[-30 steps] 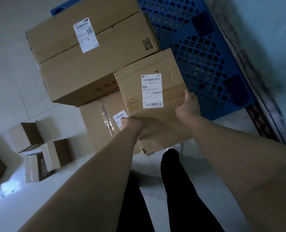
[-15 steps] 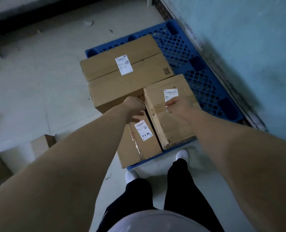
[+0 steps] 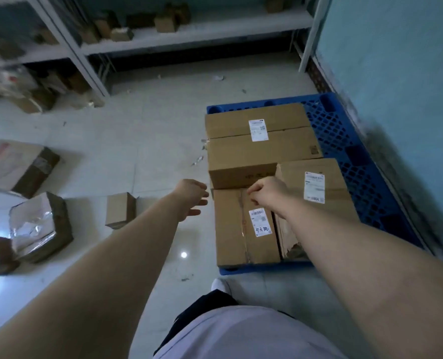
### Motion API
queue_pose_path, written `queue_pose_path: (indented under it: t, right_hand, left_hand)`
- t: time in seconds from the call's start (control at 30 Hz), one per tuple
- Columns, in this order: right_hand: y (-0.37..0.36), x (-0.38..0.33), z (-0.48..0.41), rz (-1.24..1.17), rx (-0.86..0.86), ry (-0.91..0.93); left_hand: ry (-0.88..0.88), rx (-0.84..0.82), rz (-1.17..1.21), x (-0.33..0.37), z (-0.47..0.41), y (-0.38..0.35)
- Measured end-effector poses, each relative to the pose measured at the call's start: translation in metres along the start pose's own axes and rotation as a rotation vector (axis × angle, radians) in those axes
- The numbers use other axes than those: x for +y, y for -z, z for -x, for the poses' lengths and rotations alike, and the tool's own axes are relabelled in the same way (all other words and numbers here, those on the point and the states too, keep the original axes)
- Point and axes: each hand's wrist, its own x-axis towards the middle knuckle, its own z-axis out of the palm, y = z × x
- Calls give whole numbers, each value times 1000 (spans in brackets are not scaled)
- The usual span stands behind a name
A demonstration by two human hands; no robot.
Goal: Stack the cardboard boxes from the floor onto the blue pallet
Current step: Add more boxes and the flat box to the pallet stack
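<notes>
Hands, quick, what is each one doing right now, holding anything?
Left hand: open, fingers spread, holding nothing, over the floor.
Right hand: loosely curled, holding nothing, above the boxes on the blue pallet.

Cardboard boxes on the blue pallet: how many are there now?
3. A large box at the pallet's far side, a narrow box at the near left corner, and a torn box beside it on the right. Smaller boxes may be hidden behind them.

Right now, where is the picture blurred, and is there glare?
Head view: the shelves at top are smeared by motion blur; a glare spot lies on the floor; the foil-wrapped box shines; straight lines bend near the edges.
</notes>
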Motion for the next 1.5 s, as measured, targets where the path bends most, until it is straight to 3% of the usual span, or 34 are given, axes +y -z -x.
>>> queue_pose_path:
  t: [0.13, 0.27, 0.5, 0.67, 0.93, 1.23, 1.5]
  right_hand:
    - [-29, -18, 17, 68, -91, 73]
    - [-73, -29, 32, 96, -243, 126]
    - [-154, -70, 72, 238, -353, 253]
    - [-225, -123, 97, 278, -376, 262]
    - [-396, -241, 143, 272, -453, 332]
    - [-504, -322, 129, 278, -440, 263]
    - [-599, -416, 45, 179, -432, 179]
  left_hand:
    - [84, 162, 100, -45, 36, 26]
    - [185, 237, 183, -96, 75, 45]
    - [269, 375, 264, -186, 122, 106]
    - [338, 486, 366, -251, 137, 176]
    - [333, 535, 466, -350, 150, 337]
    - [393, 561, 485, -404, 116, 471]
    - [365, 507, 438, -387, 18, 599]
